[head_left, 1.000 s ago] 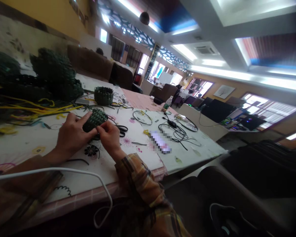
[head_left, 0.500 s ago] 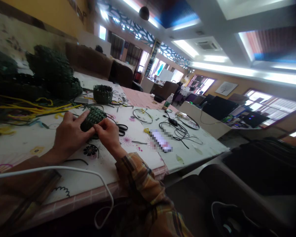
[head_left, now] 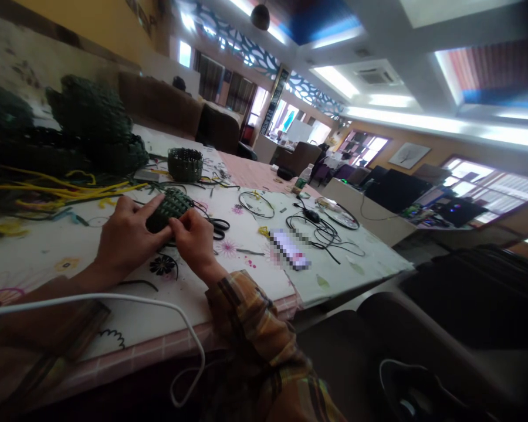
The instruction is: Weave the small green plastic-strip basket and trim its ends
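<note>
A small dark green woven basket [head_left: 171, 205] is tilted on its side above the table. My left hand [head_left: 125, 234] is closed around its near left part, fingers over the weave and thumb along the lower edge. At the basket's near right edge, my right hand [head_left: 196, 237] is in a pinch, its fingertips meeting the left thumb. Whatever lies in that pinch is too small to make out. Black-handled scissors [head_left: 220, 227] lie just right of the basket, their blades hidden. Behind it stands another round green woven basket [head_left: 185, 164], upright.
Yellow strips [head_left: 57, 192] and a pile of green woven pieces [head_left: 90, 117] lie at the left. Rightward are a phone [head_left: 289, 249], a coiled black cable [head_left: 321, 233] and a bottle [head_left: 302, 179]. A white cable [head_left: 114, 297] crosses close in front of me.
The view has shifted slightly, so everything sits a little to the right. Both hands keep their hold on the basket with almost no movement.
</note>
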`<state>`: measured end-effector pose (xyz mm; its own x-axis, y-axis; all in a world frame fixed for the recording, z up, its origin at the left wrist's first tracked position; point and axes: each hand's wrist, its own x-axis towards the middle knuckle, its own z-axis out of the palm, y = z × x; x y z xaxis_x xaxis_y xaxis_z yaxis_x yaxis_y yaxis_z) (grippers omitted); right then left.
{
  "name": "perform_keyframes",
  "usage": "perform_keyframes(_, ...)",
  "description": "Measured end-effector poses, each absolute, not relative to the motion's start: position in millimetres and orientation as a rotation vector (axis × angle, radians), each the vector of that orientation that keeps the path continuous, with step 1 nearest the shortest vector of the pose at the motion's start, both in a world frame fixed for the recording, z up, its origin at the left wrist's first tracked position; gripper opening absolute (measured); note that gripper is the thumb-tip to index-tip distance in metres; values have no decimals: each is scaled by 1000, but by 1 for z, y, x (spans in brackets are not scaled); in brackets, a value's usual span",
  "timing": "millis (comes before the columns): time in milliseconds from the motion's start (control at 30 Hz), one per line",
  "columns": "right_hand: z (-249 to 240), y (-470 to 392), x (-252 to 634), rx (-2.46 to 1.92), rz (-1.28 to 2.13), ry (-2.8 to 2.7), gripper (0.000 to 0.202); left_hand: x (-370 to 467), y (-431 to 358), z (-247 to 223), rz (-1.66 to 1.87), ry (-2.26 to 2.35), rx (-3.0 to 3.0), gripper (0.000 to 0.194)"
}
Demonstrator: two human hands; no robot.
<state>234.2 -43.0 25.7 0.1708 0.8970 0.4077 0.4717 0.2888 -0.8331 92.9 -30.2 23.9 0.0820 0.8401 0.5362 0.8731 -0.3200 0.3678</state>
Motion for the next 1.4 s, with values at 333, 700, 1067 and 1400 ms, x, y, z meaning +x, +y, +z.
perform_keyframes(333,27,-46,233,-1370,461,-1463,36,92,-28,26,-1065,-1801,-2285,77)
perform_keyframes(700,21,-45,230,-1387,456,-1366,38,94,-28,26,-1013,-1806,-2259,78)
perform_keyframes(1067,20,-38,235,-1363,572,-1293,33,95,-29,20,-1033,-1725,-2250,77)
perform_keyframes(1400,4,-20,245,-1175,932,-1282,21,96,-32,19,-1072,-1756,-2252,76)
